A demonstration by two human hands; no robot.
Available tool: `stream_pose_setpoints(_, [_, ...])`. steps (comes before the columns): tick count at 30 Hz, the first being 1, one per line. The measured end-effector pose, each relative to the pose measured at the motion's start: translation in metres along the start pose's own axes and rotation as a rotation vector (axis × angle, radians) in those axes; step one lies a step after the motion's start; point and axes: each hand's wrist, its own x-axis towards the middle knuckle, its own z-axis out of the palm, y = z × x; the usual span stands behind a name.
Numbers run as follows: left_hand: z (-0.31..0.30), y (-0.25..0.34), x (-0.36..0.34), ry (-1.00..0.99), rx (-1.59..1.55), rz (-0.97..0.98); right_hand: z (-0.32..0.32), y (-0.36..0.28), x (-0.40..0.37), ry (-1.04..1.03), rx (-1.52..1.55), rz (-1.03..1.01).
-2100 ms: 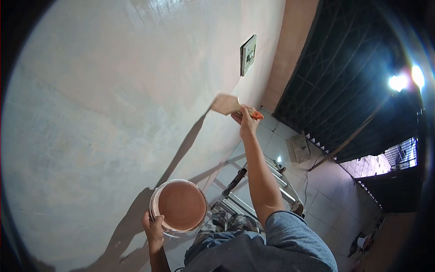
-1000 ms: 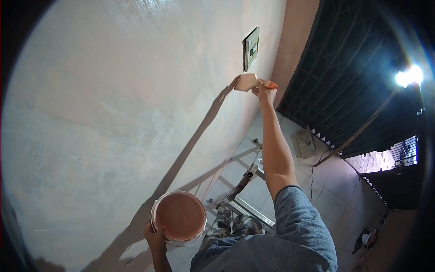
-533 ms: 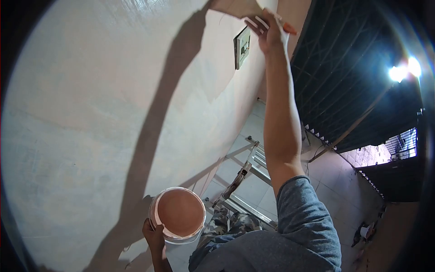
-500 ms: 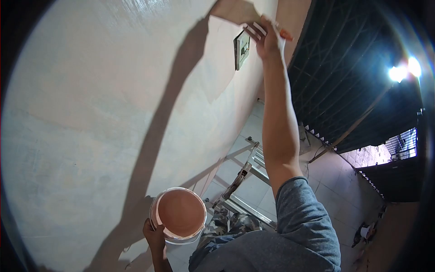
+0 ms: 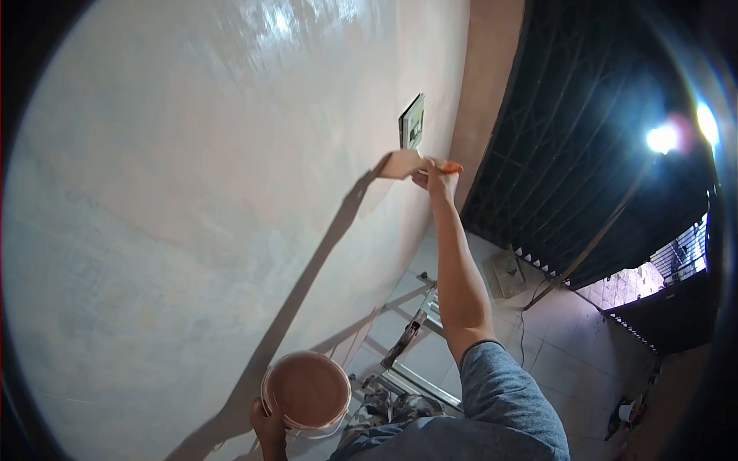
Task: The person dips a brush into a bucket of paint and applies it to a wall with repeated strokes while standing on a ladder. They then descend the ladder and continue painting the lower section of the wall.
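Observation:
My right hand, its arm stretched out, is closed round the orange handle of a wide paintbrush. The brush's broad end meets the wall just below an open switch box. Low in the view, my left hand grips the rim of a round plastic bucket, thumb over the edge. Pinkish-brown paint lies inside the bucket. The wall has a patchy pale pink and grey coat, with a wet shine near the top.
Below me stands a metal ladder on a tiled floor. A dark folding gate rises at the right, with a bright lamp on a slanted pole. A cable trails over the tiles.
My right hand and the brush have come down the wall, from beside the switch box's upper part to under it. The view has shifted a little; my left hand still holds the bucket.

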Motion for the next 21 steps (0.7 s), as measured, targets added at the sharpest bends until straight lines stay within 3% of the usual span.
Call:
stream_pose_setpoints(2, [-0.002, -0.004, 0.001, -0.023, 0.071, 0.076, 0.026, -0.025, 0.037, -0.070, 0.042, -0.175])
stream_pose_setpoints(3, [-0.009, -0.019, 0.005, -0.022, 0.064, 0.092, 0.042, -0.065, 0.035, -0.214, 0.059, -0.194])
stream_pose_setpoints(5, [-0.017, -0.055, 0.023, -0.001, 0.143, 0.036, 0.068, -0.134, 0.041, -0.250, 0.181, -0.289])
stream_pose_setpoints(7, [-0.014, -0.048, 0.025, -0.006, 0.116, 0.046, 0.085, -0.183, 0.053, -0.280, 0.373, -0.318])
stream_pose_setpoints(9, [-0.011, -0.036, 0.020, -0.014, 0.071, 0.042, 0.088, -0.214, 0.059, -0.270, 0.279, -0.406])
stream_pose_setpoints(11, [-0.007, -0.022, 0.011, -0.019, 0.023, 0.033, 0.081, -0.213, 0.066, -0.258, 0.231, -0.440])
stream_pose_setpoints(16, [0.009, 0.000, 0.001, -0.019, -0.118, 0.014, 0.050, -0.141, 0.087, -0.087, 0.019, -0.253])
stream_pose_setpoints(21, [0.002, -0.006, 0.001, -0.015, -0.065, 0.021, 0.064, -0.139, 0.059, 0.068, -0.157, -0.260])
